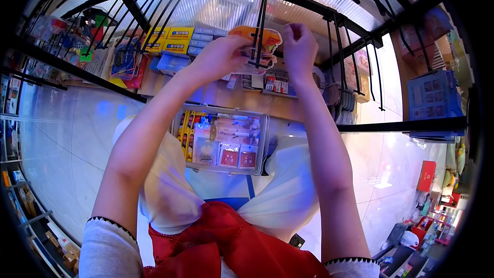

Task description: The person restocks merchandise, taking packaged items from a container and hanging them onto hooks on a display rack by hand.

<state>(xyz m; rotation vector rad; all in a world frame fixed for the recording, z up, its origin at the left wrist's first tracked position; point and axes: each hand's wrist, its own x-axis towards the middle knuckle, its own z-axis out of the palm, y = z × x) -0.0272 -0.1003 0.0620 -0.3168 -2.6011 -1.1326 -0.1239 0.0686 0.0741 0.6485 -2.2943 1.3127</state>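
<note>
A flat orange die-cut item in clear wrapping [271, 37] sits at a black display hook [261, 13], whose prongs cross in front of it. My left hand [220, 57] closes on the item's left side, its fingertips partly hidden by the item and the prongs. Just right of the item is my right hand [300, 51], raised with its fingers curled into a pinch. Whatever lies between those fingertips is too small to make out. Below my hands, between my knees, stands a clear plastic bin [265, 141] of small packaged goods, with yellow packs along its left side.
Yellow boxes [177, 34] and blue-white boxes fill the shelf behind my left hand. More black hooks [346, 46] jut out at right, several holding hanging packs. A black rack bar [406, 126] crosses at right, near a blue box [435, 95]. A red box [426, 176] stands farther right.
</note>
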